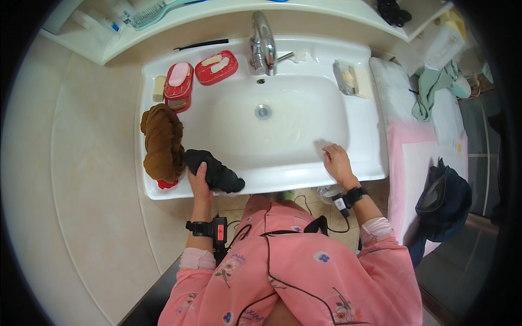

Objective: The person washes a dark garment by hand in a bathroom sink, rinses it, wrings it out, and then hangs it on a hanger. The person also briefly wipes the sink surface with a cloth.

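Note:
My left hand [200,182] grips a bunched, twisted black cloth [215,171] over the front left rim of a white ceramic washbasin [293,171]. Right beside that cloth lies a coiled brown fabric bundle [163,142] on the left ledge, with a bit of red cloth [166,184] showing under its near end. My right hand [338,163] is over the front right part of the basin, fingers loosely bent and holding nothing. Cloudy, shallow water appears to cover the basin floor around the metal drain [263,111].
A chrome faucet [263,45] rises at the back. Red soap dishes [178,91] with soap and a pale soap bar [159,89] occupy the left corner; another soap bar [361,81] sits at right. Dark blue clothing [442,199] lies on the right-hand surface. A shelf [195,12] overhangs the back.

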`<state>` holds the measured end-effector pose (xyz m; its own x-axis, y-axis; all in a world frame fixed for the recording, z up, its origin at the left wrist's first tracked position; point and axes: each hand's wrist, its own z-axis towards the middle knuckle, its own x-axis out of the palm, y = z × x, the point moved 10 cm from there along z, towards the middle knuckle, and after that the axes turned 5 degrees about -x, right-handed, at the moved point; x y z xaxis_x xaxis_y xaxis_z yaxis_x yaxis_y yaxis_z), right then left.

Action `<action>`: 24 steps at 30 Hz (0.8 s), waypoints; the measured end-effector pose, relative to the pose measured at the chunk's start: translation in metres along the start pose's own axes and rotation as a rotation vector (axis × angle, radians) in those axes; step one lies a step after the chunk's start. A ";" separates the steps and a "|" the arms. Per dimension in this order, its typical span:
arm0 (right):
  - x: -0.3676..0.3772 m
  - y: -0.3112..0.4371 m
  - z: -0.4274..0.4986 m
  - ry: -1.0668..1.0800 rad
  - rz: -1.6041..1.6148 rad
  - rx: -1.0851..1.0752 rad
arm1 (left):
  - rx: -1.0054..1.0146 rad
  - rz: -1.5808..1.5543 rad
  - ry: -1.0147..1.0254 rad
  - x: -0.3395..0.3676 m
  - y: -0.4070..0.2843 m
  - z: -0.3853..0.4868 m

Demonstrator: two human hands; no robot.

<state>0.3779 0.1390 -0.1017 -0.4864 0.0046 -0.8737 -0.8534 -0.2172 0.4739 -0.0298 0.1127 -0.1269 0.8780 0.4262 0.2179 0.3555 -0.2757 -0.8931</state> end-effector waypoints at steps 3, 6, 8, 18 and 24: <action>-0.006 0.003 -0.005 -0.055 -0.116 -0.018 | 0.388 0.463 -0.214 -0.005 -0.035 -0.029; -0.018 0.005 -0.012 -0.100 -0.174 -0.021 | 0.497 0.577 -0.299 0.000 -0.039 -0.047; -0.029 0.006 -0.021 -0.152 -0.211 -0.022 | 0.526 0.662 -0.360 0.005 -0.039 -0.052; -0.044 0.000 -0.041 -0.220 -0.278 0.060 | 0.499 0.788 -0.536 0.007 -0.044 -0.053; -0.041 -0.001 -0.043 -0.225 -0.284 0.040 | 0.453 0.930 -0.607 0.008 -0.041 -0.050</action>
<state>0.4070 0.0973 -0.0709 -0.2543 0.2753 -0.9271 -0.9648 -0.1384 0.2236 -0.0213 0.0845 -0.0692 0.4010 0.5944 -0.6970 -0.5872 -0.4172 -0.6936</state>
